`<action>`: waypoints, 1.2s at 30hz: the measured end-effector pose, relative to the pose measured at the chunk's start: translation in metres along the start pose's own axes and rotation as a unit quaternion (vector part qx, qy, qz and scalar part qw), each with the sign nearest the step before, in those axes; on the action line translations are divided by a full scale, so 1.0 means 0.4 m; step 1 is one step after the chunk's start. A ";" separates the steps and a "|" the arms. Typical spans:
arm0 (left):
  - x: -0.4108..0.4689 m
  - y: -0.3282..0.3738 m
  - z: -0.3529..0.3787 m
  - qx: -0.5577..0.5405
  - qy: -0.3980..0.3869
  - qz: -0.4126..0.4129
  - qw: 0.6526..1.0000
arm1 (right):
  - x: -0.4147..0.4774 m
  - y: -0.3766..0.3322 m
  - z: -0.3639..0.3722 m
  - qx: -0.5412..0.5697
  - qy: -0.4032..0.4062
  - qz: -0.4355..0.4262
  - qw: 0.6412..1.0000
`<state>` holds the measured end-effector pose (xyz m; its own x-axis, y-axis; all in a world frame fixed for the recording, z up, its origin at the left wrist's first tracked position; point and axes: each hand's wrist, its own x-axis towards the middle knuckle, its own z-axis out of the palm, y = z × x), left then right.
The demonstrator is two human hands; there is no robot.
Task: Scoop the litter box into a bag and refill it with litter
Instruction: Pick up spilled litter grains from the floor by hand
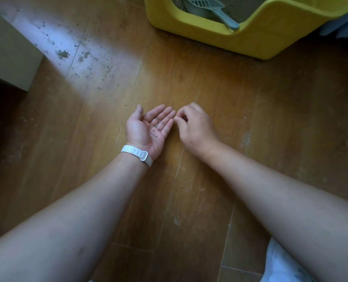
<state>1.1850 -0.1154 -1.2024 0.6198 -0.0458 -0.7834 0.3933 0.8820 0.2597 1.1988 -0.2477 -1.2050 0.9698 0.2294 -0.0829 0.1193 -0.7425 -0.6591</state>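
The yellow litter box (250, 37) sits on the floor at the top of the view, at about 1 o'clock from the hands and well apart from them. Brown litter (252, 11) lies inside it. A grey-blue scoop (205, 7) lies in the litter, and its handle sticks out over the low front edge of the box, toward 5 o'clock. Neither hand touches the box or the scoop. Down in the middle, the left hand (148, 127) lies palm up, with its fingers straight and loose, like a little dish. A few small dark grains (156, 127) rest on its palm. The right hand (195, 127) is just beside it at 3 o'clock, with its back up. Its fingers are curled in, and the thumb and a finger are pinched together close to the left fingertips. It is too small to tell if a grain is between them. A white band (137, 154) goes round the left wrist. The wooden floor (189, 82) has more loose grains (183, 186) at 6 o'clock from the hands. Dirty specks (63, 54) lie in a bright patch at 10 o'clock. A pale box (6, 58) stands at the left edge, and some white cloth (281, 265) shows at 5 o'clock.
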 end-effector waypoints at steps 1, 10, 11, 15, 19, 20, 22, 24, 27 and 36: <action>-0.001 -0.001 0.001 -0.005 0.001 0.000 1.000 | -0.013 -0.023 0.002 0.021 -0.002 -0.013 1.000; -0.013 0.002 0.012 -0.021 -0.009 0.001 1.000 | 0.021 -0.049 -0.017 0.078 0.022 -0.006 0.997; -0.014 0.005 0.010 -0.009 -0.007 0.003 1.000 | 0.034 -0.018 -0.029 0.051 0.034 0.010 0.998; -0.018 0.010 0.008 -0.002 -0.005 0.001 1.000 | 0.049 0.098 -0.065 -0.054 -0.018 0.052 0.997; -0.014 0.007 0.009 -0.006 0.001 -0.002 1.000 | 0.041 0.123 -0.061 -0.082 -0.063 0.028 0.994; -0.014 0.005 0.009 -0.005 0.003 -0.002 1.000 | 0.042 0.120 -0.056 -0.077 -0.058 0.019 0.995; -0.011 0.002 0.007 -0.003 0.008 -0.002 1.000 | 0.045 0.115 -0.041 -0.071 -0.042 0.000 0.997; -0.007 0.001 0.004 -0.003 0.012 -0.004 1.000 | 0.048 0.114 -0.027 -0.070 -0.025 -0.016 0.997; 0.000 0.001 0.002 -0.001 0.014 -0.005 1.000 | 0.050 0.115 -0.017 -0.069 0.000 -0.026 0.997; 0.014 -0.002 0.008 -0.005 0.016 -0.006 1.000 | 0.056 0.116 0.005 -0.083 0.019 -0.027 0.996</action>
<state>1.1902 -0.1180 -1.2051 0.5931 -0.0425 -0.8040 0.3946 0.8858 0.2443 1.2256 -0.2755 -1.2390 0.9680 0.2500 -0.0195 0.2023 -0.8248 -0.5281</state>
